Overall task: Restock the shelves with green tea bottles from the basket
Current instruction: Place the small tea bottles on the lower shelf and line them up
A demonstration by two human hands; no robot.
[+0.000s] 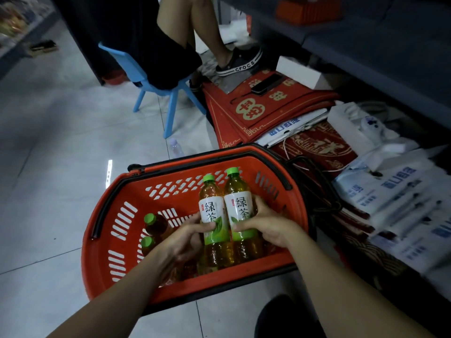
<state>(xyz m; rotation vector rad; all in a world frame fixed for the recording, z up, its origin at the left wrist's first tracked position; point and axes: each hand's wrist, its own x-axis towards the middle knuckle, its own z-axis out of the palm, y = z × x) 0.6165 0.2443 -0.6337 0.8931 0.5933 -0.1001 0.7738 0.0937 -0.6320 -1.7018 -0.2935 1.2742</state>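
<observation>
A: Your left hand curled round the label of the left bottle, thumb across the front. Your right hand wrapped the right bottle the same way, fingers closed round it. Both bottles stood upright and touching each other, over the basket, their bases below its near rim.

B: Taking one in each hand looked to me like your way of halving the trips. Pressing them together probably steadied both. You gripped at the label, about mid-height, which I judge kept them from tipping.

A: The shelf ran along your upper right, well apart from the basket, so you had a reach ahead of you.

B: Now the count. You had two green tea bottles in your hands. Two spare bottles sat at the basket's left side, showing green caps and brown shoulders. More may have been hidden under your forearms; I could not tell.

A: One basket. Beyond it, one clear water bottle stood on the tiles near one blue chair.
</observation>
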